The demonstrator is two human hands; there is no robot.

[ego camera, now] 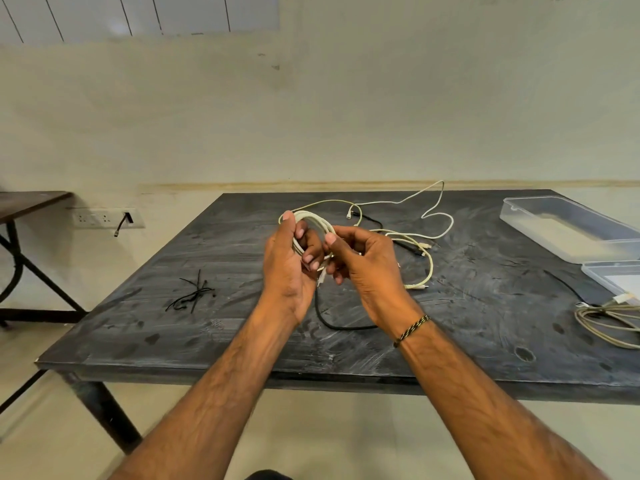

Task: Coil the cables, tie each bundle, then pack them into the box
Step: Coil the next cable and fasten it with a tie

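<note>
Head view shows your left hand (287,268) raised above the dark table (145,327), fingers curled round a coil of white cable (313,221), thumb pressed up on the top of the loops. Your right hand (363,268) is just beside it, fingers bent inward and touching the same coil at its right side; whether they pinch a strand cannot be made out. A braided bracelet (412,330) sits on your right wrist.

Behind your hands, loose white cables (434,216) sprawl over the far middle of the table, tangled with a black cable (322,317) whose loop shows below your palms. A small heap of black ties (194,294) lies to the left, well apart from the cables. At the far right stands the clear plastic box (561,226), open, with its lid (613,277) lying just beside it toward you. Near the right edge, a second coiled pale cable (602,323) rests on the tabletop, close to the lid.

On the wall at the left, a socket strip (104,218) has a short black lead hanging from it.
</note>
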